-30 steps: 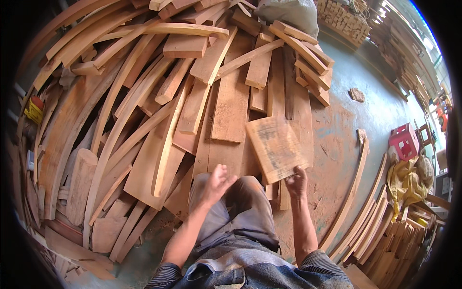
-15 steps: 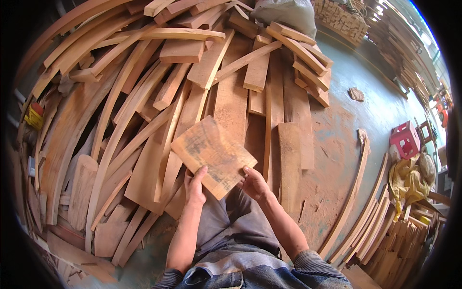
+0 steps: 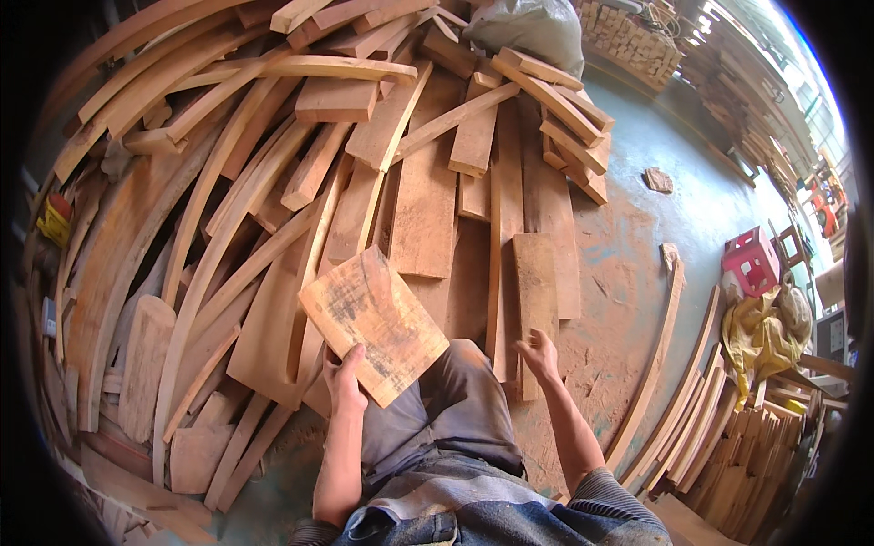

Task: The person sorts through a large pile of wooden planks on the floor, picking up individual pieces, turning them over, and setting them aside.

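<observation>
My left hand [image 3: 346, 380] grips the lower left edge of a square wooden board [image 3: 375, 323], thumb on its upper face. Dark grey stains mark the board, which is tilted above my left leg. My right hand [image 3: 540, 355] is off the board and holds nothing, its fingers bent a little and apart. Beneath that hand lies the lower end of a short brown plank [image 3: 535, 291]. I cannot tell whether the hand touches it.
A large pile of loose planks [image 3: 423, 218] spreads ahead and to the left. Thin strips [image 3: 692, 419] lie at the right, near a pink plastic stool [image 3: 752, 261] and a yellow sack [image 3: 760, 332]. A white sack [image 3: 533, 32] sits at the far end. Sawdust [image 3: 605, 309] covers the floor.
My right hand has let go of the board and moved right. My left hand has carried the board left and slightly down.
</observation>
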Action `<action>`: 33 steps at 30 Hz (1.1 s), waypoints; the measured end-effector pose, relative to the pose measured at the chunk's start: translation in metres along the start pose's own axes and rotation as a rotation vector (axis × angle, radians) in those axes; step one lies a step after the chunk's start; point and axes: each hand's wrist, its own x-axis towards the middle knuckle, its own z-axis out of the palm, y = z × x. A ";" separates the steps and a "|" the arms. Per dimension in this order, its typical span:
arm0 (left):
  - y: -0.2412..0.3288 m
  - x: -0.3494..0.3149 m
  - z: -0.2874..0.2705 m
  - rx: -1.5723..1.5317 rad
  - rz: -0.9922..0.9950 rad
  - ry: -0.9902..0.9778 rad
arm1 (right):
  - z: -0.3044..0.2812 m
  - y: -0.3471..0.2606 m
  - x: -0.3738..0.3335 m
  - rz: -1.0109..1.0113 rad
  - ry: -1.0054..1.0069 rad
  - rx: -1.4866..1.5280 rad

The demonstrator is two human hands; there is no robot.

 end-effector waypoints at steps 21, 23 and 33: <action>-0.034 -0.026 0.031 0.030 -0.324 -0.252 | -0.033 -0.069 -0.097 0.086 -0.682 1.289; -0.045 -0.017 0.030 -0.005 -0.442 -0.284 | -0.040 -0.077 -0.109 0.104 -0.660 1.329; -0.042 0.009 0.094 0.065 -0.646 -0.370 | -0.044 -0.102 -0.093 0.336 -0.426 1.271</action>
